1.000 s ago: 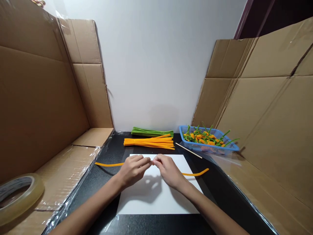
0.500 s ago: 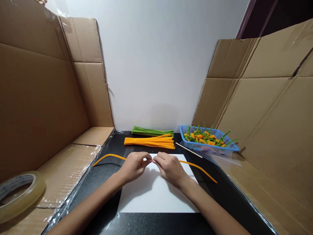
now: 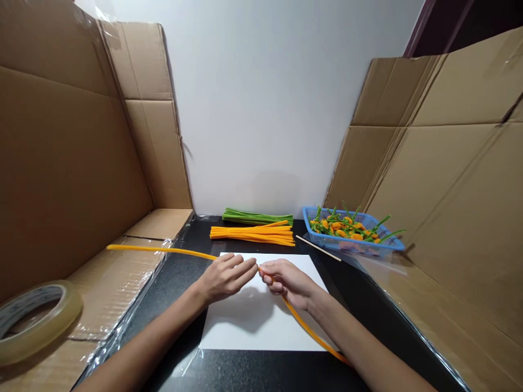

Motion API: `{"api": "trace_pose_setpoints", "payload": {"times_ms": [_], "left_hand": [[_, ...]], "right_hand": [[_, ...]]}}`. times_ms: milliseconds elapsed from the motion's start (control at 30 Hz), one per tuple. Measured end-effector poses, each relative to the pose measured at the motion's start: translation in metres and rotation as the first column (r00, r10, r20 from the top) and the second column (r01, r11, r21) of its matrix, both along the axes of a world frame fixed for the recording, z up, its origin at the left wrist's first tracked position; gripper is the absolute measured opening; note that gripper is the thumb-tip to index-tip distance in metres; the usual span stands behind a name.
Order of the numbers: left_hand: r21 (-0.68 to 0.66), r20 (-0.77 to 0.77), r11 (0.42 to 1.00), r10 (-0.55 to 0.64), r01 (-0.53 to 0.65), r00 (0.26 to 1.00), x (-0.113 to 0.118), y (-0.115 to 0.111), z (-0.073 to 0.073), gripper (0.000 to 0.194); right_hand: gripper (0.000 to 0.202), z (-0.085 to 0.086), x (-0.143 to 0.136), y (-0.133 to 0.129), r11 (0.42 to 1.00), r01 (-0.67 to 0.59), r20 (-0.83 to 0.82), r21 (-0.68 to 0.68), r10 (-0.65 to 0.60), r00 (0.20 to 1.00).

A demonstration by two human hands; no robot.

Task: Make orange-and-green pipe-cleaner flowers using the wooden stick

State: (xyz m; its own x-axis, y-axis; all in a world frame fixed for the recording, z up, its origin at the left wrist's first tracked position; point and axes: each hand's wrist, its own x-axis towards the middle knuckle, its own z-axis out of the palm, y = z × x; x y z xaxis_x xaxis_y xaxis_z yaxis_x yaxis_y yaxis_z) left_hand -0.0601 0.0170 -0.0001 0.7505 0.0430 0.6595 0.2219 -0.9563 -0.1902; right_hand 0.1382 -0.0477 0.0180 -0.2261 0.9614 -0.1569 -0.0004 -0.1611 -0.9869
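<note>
Above a white sheet of paper point(image 3: 245, 335), both hands pinch an orange pipe cleaner point(image 3: 163, 249) near its middle. My left hand point(image 3: 229, 276) is closed on it, palm down, and one length runs out straight to the left. Close beside it, my right hand point(image 3: 291, 280) is turned with its fingers curled around the pipe cleaner, and the other length bends down towards the lower right, passing by the right forearm. A short orange stretch shows between the fingertips of the two hands.
Behind the paper lie a bundle of orange pipe cleaners point(image 3: 251, 234) and a green bundle point(image 3: 257, 216). A thin stick point(image 3: 318, 248) rests beside a blue basket point(image 3: 392, 245) of orange-and-green pieces. A tape roll point(image 3: 67, 321) sits at left; cardboard walls point(image 3: 457, 179) flank the table.
My right hand has turned over, swinging its end of the pipe cleaner down towards me. The left end has risen and straightened, reaching further left. The view has shifted slightly.
</note>
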Motion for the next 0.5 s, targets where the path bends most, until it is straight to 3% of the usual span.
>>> {"api": "trace_pose_setpoints", "payload": {"times_ms": [67, 133, 167, 233, 333, 433, 500], "left_hand": [[-0.054, -0.021, 0.996, 0.067, -0.068, 0.998, 0.003, 0.002, -0.001, 0.027], [-0.125, -0.013, 0.982, 0.144, -0.144, 0.99, 0.007, 0.001, 0.0, 0.025], [-0.169, -0.01, 0.969, 0.18, -0.179, 0.984, 0.009, 0.0, 0.001, 0.023], [-0.274, -0.008, 0.936, 0.229, -0.223, 0.973, 0.011, -0.002, 0.004, 0.02], [-0.385, -0.019, 0.901, 0.209, -0.2, 0.978, 0.012, -0.004, 0.008, 0.014], [-0.389, 0.012, 0.907, 0.181, -0.163, 0.983, 0.012, -0.004, 0.006, 0.01], [-0.323, 0.052, 0.935, 0.169, -0.144, 0.984, 0.012, -0.004, 0.003, 0.015]], "right_hand": [[0.016, -0.003, 0.0, 0.0, 0.947, 0.079, 0.26, 0.311, -0.164, 0.952], [0.011, -0.005, 0.002, -0.001, 0.786, -0.028, 0.47, 0.618, -0.341, 0.814], [0.012, -0.006, 0.003, -0.001, 0.704, -0.126, 0.54, 0.699, -0.404, 0.739], [0.016, -0.008, 0.007, -0.001, 0.602, -0.295, 0.632, 0.742, -0.482, 0.607], [0.023, -0.012, 0.012, 0.001, 0.539, -0.378, 0.655, 0.753, -0.563, 0.503], [0.022, -0.014, 0.012, 0.002, 0.526, -0.379, 0.646, 0.762, -0.568, 0.51], [0.022, -0.013, 0.01, 0.001, 0.553, -0.335, 0.634, 0.763, -0.537, 0.556]]}}
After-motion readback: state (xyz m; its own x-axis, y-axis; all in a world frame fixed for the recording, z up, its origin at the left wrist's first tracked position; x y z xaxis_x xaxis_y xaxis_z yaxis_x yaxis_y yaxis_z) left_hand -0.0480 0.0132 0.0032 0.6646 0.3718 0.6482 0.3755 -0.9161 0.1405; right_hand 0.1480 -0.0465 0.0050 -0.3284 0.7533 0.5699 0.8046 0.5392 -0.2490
